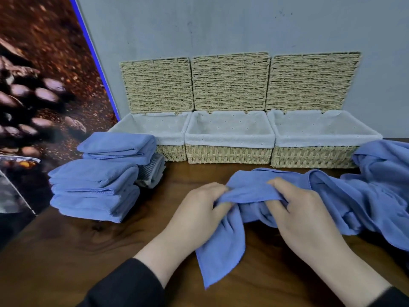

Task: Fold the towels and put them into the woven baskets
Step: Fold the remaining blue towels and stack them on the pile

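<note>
Dark wooden table (73, 244) with baskets, folded towels and loose cloth on it.

Along the back edge, centre to right of the frame, three woven baskets stand side by side and touching: the left basket (174, 152), the middle basket (229, 154) and the right basket (312, 156), each with a pale liner and its lid raised against the wall. At middle left sit folded blue towels (93, 189) in stacks, with a folded grey towel (152, 173) beside them. A loose blue towel (250, 189) lies crumpled at centre, and a heap of blue towels (380, 191) spreads along the right edge.
</note>
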Action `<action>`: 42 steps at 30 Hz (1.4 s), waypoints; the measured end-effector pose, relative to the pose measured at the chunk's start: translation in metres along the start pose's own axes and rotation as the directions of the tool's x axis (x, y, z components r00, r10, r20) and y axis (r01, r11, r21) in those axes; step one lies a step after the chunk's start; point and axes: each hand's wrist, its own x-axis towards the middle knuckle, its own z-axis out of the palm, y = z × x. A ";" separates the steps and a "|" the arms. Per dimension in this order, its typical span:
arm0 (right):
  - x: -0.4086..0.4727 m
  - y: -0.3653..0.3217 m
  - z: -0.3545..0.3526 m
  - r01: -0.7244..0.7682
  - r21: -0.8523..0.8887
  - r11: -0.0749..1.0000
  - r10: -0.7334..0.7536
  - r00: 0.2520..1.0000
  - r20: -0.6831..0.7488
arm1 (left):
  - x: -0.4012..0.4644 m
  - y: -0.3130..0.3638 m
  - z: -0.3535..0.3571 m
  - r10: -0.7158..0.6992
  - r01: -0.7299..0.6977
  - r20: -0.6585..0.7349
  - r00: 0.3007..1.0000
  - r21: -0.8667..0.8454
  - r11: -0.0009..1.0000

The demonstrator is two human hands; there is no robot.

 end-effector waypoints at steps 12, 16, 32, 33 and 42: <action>0.007 -0.002 -0.004 -0.091 0.019 0.996 0.093 0.985 -0.144 | 0.002 -0.007 -0.039 -0.605 0.084 -0.462 0.649 -0.746 0.661; -0.004 -0.034 0.018 -0.070 0.314 0.947 0.067 0.998 0.018 | 0.004 -0.009 -0.029 -0.267 0.168 -0.303 0.915 -0.317 0.934; -0.003 -0.019 0.017 -0.123 0.373 0.920 0.102 0.992 0.075 | -0.006 0.013 -0.007 0.081 -0.084 -0.041 0.996 -0.053 0.995; -0.002 -0.017 0.016 -0.104 0.325 0.940 0.093 0.994 0.049 | -0.007 0.014 -0.009 0.057 -0.062 -0.056 0.997 -0.083 0.995; 0.007 0.015 -0.013 -0.074 -0.212 0.975 0.051 0.992 -0.114 | 0.000 0.002 -0.037 -0.343 0.132 -0.476 0.810 -0.422 0.897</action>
